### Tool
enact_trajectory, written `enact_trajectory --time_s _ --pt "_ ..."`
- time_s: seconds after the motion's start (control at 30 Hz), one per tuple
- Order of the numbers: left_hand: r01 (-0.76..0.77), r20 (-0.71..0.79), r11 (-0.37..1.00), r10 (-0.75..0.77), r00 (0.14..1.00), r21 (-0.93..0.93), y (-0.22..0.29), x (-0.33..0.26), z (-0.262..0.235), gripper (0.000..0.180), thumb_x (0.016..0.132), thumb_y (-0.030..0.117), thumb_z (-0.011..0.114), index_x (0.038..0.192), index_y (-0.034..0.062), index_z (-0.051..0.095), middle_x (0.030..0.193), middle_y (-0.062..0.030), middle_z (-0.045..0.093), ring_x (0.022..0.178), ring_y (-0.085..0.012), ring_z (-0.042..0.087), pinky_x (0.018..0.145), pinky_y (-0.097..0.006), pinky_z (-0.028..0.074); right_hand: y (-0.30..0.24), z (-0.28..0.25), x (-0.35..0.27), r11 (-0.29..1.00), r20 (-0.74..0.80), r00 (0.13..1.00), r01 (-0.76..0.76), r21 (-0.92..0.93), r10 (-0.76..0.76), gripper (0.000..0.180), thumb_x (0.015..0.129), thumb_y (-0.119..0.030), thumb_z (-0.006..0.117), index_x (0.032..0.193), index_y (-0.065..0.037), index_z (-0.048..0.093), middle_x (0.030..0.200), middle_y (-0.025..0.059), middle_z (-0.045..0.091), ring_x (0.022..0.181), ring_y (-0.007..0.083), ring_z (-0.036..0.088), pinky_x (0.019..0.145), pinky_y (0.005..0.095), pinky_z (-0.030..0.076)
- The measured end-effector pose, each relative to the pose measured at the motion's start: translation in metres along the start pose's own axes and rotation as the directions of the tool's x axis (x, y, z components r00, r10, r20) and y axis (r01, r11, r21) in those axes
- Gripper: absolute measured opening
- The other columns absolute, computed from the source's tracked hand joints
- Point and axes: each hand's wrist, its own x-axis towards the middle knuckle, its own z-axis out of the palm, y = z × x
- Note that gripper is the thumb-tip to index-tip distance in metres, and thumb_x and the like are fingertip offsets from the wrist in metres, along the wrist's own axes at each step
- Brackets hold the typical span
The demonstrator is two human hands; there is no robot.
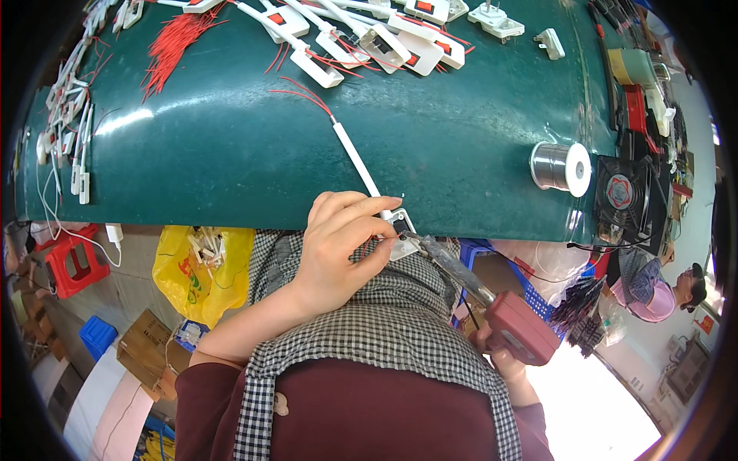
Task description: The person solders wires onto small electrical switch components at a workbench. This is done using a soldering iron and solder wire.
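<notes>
While a white part (400, 233) is pinched in the left hand (338, 246) at the bench's (231, 154) near edge, a soldering iron (492, 307) is gripped by the right hand (503, 361). Its tip is set against the part.

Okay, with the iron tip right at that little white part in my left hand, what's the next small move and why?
Probably hold the left hand steady and keep the soldering iron tip on the joint. The fingers pinch the small white switch part at the table edge, its white cable trailing away, and the right hand grips the red handle. The tip appears to be touching the part.
</notes>
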Motion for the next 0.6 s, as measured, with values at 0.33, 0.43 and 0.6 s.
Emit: enact_trajectory --time_s 0.33,0.43,0.6 --pt "-0.009 0.002 1.0 0.009 1.0 0.01 -0.001 -0.001 0.001 0.011 0.069 0.005 0.072 0.077 0.0074 0.065 0.111 -0.0034 0.067 0.096 -0.0213 0.057 0.084 -0.037 0.039 0.006 -0.008 -0.003 1.0 0.053 0.998 -0.02 0.0 0.02 0.063 0.073 -0.039 0.077 0.109 0.01 0.059 0.085 0.0093 0.064 0.07 0.0171 0.06 0.064 0.0286 0.046" --pt "-0.021 0.0 1.0 0.021 1.0 0.014 -0.001 -0.001 0.002 0.011 0.069 0.005 0.072 0.078 0.0075 0.065 0.111 -0.0036 0.067 0.096 -0.0213 0.057 0.084 -0.037 0.039 0.003 -0.004 -0.001 0.993 -0.023 0.998 0.063 -0.104 -0.066 0.066 0.073 -0.041 0.079 0.108 0.011 0.058 0.088 0.011 0.065 0.063 0.0159 0.059 0.056 0.0262 0.044" --pt "-0.024 0.002 1.0 0.024 1.0 0.018 -0.004 0.0 0.002 0.011 0.069 0.006 0.072 0.077 0.0076 0.065 0.112 -0.0038 0.067 0.096 -0.0212 0.057 0.085 -0.037 0.039 -0.001 0.002 0.002 0.988 -0.047 0.998 0.044 0.148 -0.038 0.08 0.072 -0.044 0.081 0.118 0.013 0.049 0.096 0.0166 0.065 0.056 0.0165 0.058 0.048 0.0247 0.042"
